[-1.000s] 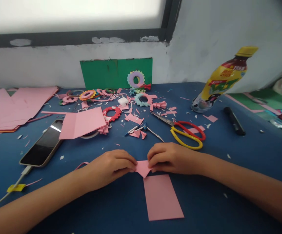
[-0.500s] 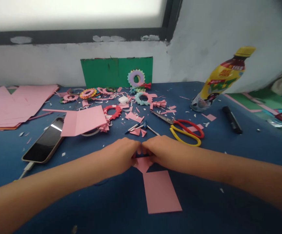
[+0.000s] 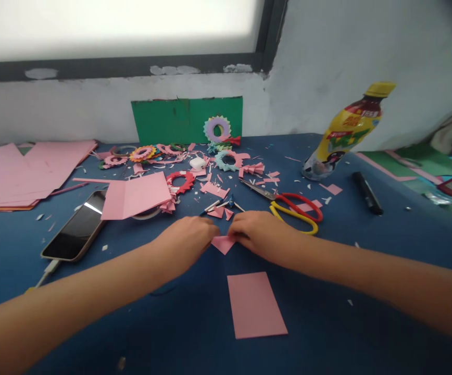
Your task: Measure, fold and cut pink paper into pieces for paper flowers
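Note:
Between my two hands is a small folded piece of pink paper (image 3: 223, 245), its pointed tip towards me. My left hand (image 3: 192, 237) pinches its left end with the fingers closed. At the opposite end my right hand (image 3: 255, 232) grips it, fingers curled and partly hidden. A flat pink paper rectangle (image 3: 256, 306) lies on the blue table just nearer to me, apart from both hands. Scissors (image 3: 294, 210) with one red and one yellow handle lie beyond my right wrist, and small pink scraps (image 3: 218, 212) lie just past my fingers.
To the left are a phone (image 3: 75, 229) on a cable, a folded pink sheet (image 3: 138, 196) and stacked pink paper (image 3: 42, 169). Toothed paper rings (image 3: 181, 181) and scraps spread along the back before a green board (image 3: 187, 119). At right stand a bottle (image 3: 345, 133) and a black marker (image 3: 367, 192).
Both hands have moved slightly away from me with the folded pink paper, widening its distance from the flat rectangle. The paper's visible part looks shorter. The view has shifted a little.

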`<state>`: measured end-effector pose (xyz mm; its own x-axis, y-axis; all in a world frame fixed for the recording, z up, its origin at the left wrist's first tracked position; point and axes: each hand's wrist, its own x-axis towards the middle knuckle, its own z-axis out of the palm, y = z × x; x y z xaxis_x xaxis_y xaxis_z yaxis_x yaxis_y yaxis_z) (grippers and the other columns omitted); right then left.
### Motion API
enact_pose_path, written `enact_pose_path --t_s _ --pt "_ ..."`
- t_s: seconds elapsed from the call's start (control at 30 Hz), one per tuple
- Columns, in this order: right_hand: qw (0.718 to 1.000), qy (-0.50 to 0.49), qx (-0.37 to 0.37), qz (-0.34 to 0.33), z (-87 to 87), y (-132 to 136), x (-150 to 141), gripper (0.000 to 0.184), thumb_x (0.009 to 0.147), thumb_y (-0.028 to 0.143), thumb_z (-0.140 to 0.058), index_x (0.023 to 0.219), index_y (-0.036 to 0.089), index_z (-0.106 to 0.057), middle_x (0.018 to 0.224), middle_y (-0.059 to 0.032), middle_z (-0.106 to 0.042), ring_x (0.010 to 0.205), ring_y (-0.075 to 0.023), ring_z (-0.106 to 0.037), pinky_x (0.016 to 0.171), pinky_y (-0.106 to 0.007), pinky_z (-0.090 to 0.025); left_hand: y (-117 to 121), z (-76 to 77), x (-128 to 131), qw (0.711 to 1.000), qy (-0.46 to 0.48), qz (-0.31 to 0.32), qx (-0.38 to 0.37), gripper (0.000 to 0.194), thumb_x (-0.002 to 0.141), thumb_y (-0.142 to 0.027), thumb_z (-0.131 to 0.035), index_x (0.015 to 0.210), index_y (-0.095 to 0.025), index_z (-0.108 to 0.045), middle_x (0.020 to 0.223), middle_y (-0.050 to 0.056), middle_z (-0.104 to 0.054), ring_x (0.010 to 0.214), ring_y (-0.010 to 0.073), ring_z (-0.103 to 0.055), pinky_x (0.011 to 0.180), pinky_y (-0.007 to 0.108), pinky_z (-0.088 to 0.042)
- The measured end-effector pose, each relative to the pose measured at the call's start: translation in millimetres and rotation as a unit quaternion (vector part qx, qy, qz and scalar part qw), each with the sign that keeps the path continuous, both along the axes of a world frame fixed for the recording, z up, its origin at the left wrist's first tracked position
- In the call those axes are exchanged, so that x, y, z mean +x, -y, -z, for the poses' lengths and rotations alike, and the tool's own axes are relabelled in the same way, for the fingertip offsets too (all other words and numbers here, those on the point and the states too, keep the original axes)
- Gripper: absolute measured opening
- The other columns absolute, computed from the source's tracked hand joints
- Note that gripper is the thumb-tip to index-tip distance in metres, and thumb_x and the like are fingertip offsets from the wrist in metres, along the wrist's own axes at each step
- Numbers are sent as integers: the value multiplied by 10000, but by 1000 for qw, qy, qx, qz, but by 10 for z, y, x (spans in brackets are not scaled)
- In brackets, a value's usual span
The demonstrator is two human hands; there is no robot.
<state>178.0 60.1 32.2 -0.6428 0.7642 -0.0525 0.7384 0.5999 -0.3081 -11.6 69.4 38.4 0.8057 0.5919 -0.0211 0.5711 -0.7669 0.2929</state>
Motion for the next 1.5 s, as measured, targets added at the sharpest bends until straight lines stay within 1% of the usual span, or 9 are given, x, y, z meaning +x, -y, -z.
enact_pose_path --t_s 0.2,0.33,0.43,0.63,0.87,1.07,1.2,1.37,1.5 --pt "987 -8 158 -38 222 258 67 226 826 32 -449 920 133 -628 808 -72 -591 733 -177 -552 658 -297 -458 246 63 -24 982 -154 26 108 249 776 -28 -499 983 -119 -603 933 93 -616 860 225 -581 730 319 -462" --pt "980 9 195 -40 284 392 61 278 828 12 -396 984 105 -607 832 -94 -584 774 -190 -543 685 -313 -466 333 148 -58 980 -139 29 142 285 798 -40 -477 1056 -104 -578 949 97 -602 859 213 -561 750 315 -461" --pt "984 2 177 -27 289 394 57 265 828 42 -420 1016 91 -602 865 -106 -584 805 -206 -540 706 -330 -464 345 153 -66 987 -102 11 123 254 825 -78 -448 1027 -106 -600 925 99 -596 839 208 -556 744 316 -461" --pt "998 -18 -3 55 41 131 -7 163 812 96 -516 819 162 -665 838 -55 -622 755 -167 -572 668 -271 -420 123 32 36 997 -42 -65 -5 218 838 -145 -465 786 -169 -675 829 53 -614 738 170 -586 649 262 -432" --pt "980 -35 -182 77 -118 -105 -12 161 754 216 -599 910 176 -600 649 11 -595 580 -115 -513 486 -207 -313 -160 -64 136 979 -35 -127 -156 79 696 -196 -625 767 -176 -650 663 -6 -623 580 133 -545 484 208 -319" --pt "974 -94 -202 27 -124 -137 46 160 794 319 -556 772 168 -603 700 2 -580 601 -104 -488 518 -210 -331 -224 -128 87 965 29 -90 -243 148 749 -302 -576 755 -174 -650 665 -20 -600 601 112 -530 499 193 -333" --pt "958 -197 -207 17 -151 -205 93 97 786 256 -567 793 169 -609 743 11 -600 670 -107 -513 604 -218 -366 -277 -208 3 935 125 -80 -323 215 783 -361 -559 828 -172 -649 749 -12 -629 706 119 -562 582 188 -395" --pt "928 -320 -188 -1 -131 -247 88 31 745 204 -609 745 173 -613 775 4 -613 719 -120 -532 665 -245 -391 -292 -272 -30 872 198 -83 -440 106 761 -254 -611 814 -164 -629 781 -4 -662 782 123 -610 694 209 -456" --pt "930 -348 -120 -2 -82 -215 52 106 686 198 -679 700 168 -578 774 -1 -579 721 -123 -516 651 -248 -398 -261 -230 12 856 248 -81 -446 177 668 -179 -697 813 -154 -598 787 -5 -657 739 126 -631 690 234 -488"
